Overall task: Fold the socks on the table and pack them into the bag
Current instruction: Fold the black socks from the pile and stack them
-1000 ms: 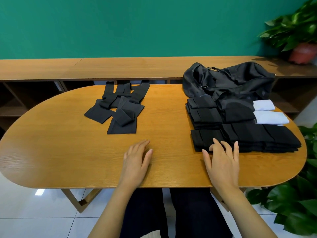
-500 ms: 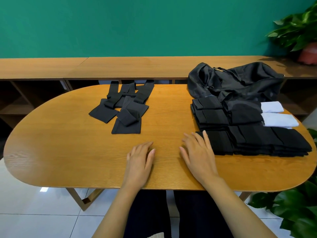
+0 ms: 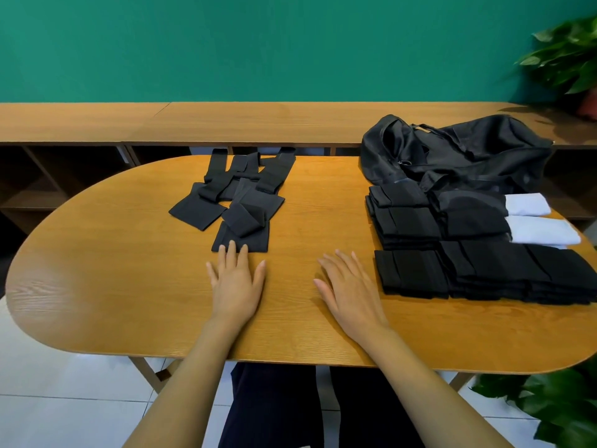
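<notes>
Wood first: the honey-brown oval wooden table point(image 3: 97, 286) has its near curved edge over your lap, and its far edge sits close to the low wooden shelf unit point(image 3: 226, 121) along the teal wall point(image 3: 258, 43). Bare wood shows across the whole left end and in the strip between your hands. The right end is crowded out to the rim, with a leafy green plant point(image 3: 549, 402) just past the near-right edge. Your left hand point(image 3: 235, 282) lies palm down with fingers straight and a little apart, gripping nothing. Its fingertips point(image 3: 232, 245) touch the near edge of a flat black sock point(image 3: 240, 242). That sock fronts the loose black unfolded socks point(image 3: 245, 189), a messy overlapping heap at centre-left whose long strips reach the far edge. Your right hand point(image 3: 350, 292) is flat on the wood, fingers spread, holding nothing, near but not touching the folded black socks point(image 3: 484, 270). Those are neat squared stacks in rows on the right side. Two folded white socks point(image 3: 542, 231) lie at their right. The black fabric bag point(image 3: 458, 153) is slumped and crumpled behind the stacks, at the far-right edge.
</notes>
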